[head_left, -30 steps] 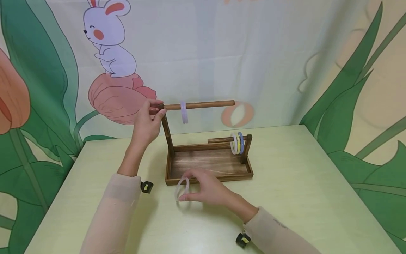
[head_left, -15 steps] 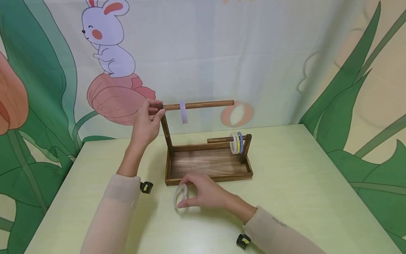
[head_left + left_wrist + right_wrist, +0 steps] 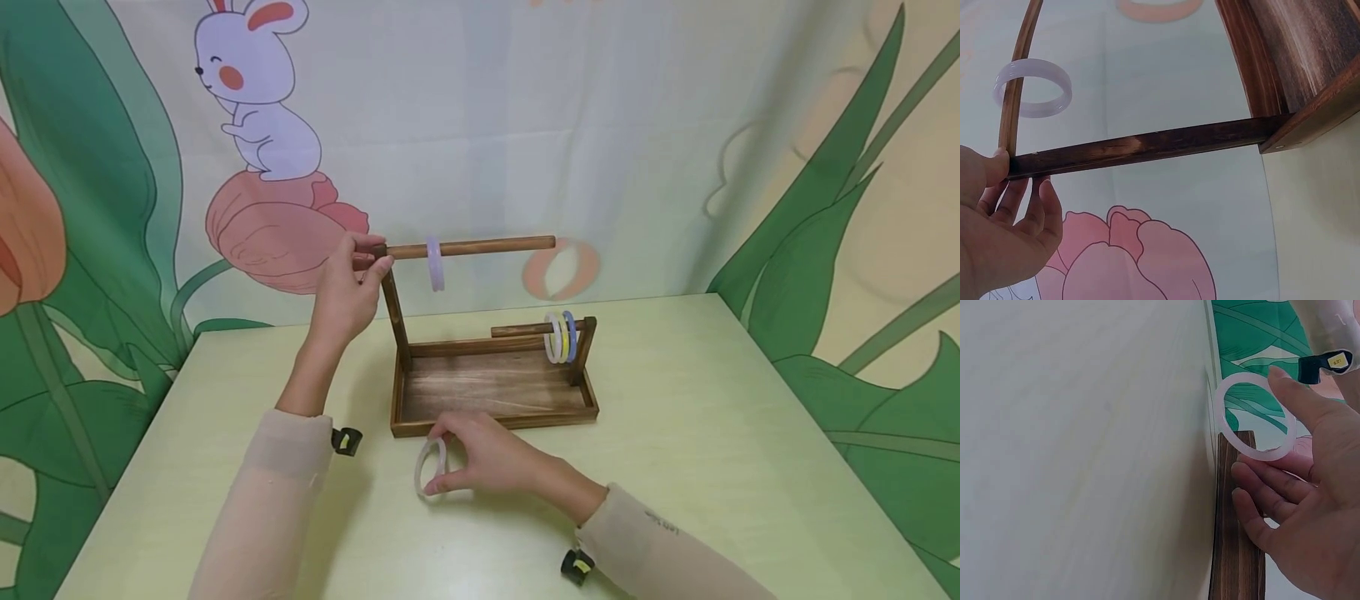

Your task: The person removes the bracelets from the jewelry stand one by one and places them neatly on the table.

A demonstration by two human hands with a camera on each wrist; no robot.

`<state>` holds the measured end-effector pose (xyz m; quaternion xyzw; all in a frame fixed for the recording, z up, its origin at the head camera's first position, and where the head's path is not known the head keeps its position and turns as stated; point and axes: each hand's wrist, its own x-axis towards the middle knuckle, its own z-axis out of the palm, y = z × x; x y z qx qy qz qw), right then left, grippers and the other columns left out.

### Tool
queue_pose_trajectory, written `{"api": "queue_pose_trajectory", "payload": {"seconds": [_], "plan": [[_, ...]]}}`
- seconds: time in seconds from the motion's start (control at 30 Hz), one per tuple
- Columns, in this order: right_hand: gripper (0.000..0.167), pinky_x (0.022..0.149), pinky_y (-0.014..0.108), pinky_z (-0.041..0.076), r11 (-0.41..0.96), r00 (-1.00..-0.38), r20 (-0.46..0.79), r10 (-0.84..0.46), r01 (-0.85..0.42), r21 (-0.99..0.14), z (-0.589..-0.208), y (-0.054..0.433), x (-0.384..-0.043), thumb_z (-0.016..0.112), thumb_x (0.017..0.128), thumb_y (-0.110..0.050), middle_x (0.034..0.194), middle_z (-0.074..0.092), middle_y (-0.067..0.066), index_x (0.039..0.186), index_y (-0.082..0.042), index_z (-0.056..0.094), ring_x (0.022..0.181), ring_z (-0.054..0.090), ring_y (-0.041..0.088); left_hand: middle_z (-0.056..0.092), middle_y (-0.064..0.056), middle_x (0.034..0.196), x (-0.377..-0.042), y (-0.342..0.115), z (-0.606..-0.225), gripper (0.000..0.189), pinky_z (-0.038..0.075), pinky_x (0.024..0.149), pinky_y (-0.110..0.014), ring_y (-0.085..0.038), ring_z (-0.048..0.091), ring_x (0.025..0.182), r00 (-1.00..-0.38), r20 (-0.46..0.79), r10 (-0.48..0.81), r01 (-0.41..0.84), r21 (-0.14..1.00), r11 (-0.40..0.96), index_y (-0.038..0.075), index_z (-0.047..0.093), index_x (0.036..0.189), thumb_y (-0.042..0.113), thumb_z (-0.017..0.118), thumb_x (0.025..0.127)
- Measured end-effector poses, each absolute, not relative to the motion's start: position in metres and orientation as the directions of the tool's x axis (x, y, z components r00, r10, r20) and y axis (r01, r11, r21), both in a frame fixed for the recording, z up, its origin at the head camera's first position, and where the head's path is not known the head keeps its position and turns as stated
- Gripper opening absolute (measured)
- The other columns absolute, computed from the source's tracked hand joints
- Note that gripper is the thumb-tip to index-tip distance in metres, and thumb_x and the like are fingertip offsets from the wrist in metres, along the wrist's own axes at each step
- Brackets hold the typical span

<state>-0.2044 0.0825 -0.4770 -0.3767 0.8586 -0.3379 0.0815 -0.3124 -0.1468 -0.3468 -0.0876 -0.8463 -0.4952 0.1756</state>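
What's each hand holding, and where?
The right hand pinches a pale ring by its rim; the left hand grips the wooden stand at the top of its tall post.

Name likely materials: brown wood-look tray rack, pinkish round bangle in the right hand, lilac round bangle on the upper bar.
Rack: wood, probably stained, low sheen; streaky grain shows.
Pinkish bangle: smooth, milky; plastic, glass or stone, can't tell.
Lilac bangle: smooth, pale highlights suggest gloss; material equally open.

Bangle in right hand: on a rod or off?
Off: the right hand holds the bangle in front of the tray, clear of the upper rod and lower rod.
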Motion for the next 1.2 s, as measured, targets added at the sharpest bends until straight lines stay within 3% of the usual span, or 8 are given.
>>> {"api": "queue_pose_trajectory", "payload": {"seconds": [0.37, 0.73, 1.2], "plan": [[0.064, 0.098, 0.028, 0.053, 0.512, -0.698, 0.081, -0.711, -0.594, -0.620, -0.4774, 0.0845, -0.2051, 0.091, 0.080, -0.052, 0.116, 0.070, -0.003, 0.124, -0.013, 0.067, 0.109, 0.064, 0.013, 0.063, -0.013, 0.127, -0.3126, -0.1459, -0.3478, 0.032, 0.053, 0.105, -0.051, -0.032, 0.062, 0.125, -0.920, 0.391, -0.025, 0.327, 0.803, 0.498, 0.008, 0.058, 0.139, 0.019, 0.063, 0.109], [0.066, 0.095, 0.025, 0.052, 0.561, -0.682, 0.034, -0.731, -0.628, -0.539, -0.4771, 0.0869, -0.2030, 0.094, 0.080, -0.046, 0.118, 0.070, -0.003, 0.128, -0.010, 0.067, 0.105, 0.061, 0.006, 0.065, -0.013, 0.125, -0.3127, -0.1471, -0.3474, 0.033, 0.053, 0.105, -0.051, -0.032, 0.063, 0.123, -0.916, 0.400, -0.022, 0.338, 0.801, 0.495, 0.007, 0.058, 0.138, 0.019, 0.063, 0.108], [0.066, 0.090, 0.026, 0.052, 0.566, -0.634, 0.051, -0.772, -0.722, -0.398, -0.4829, 0.0873, -0.2038, 0.091, 0.081, -0.051, 0.117, 0.068, -0.006, 0.129, -0.012, 0.067, 0.106, 0.058, 0.009, 0.065, -0.014, 0.124, -0.3116, -0.1464, -0.3472, 0.032, 0.053, 0.105, -0.051, -0.032, 0.063, 0.123, -0.914, 0.405, -0.020, 0.342, 0.797, 0.497, 0.007, 0.058, 0.138, 0.018, 0.063, 0.108]]}}
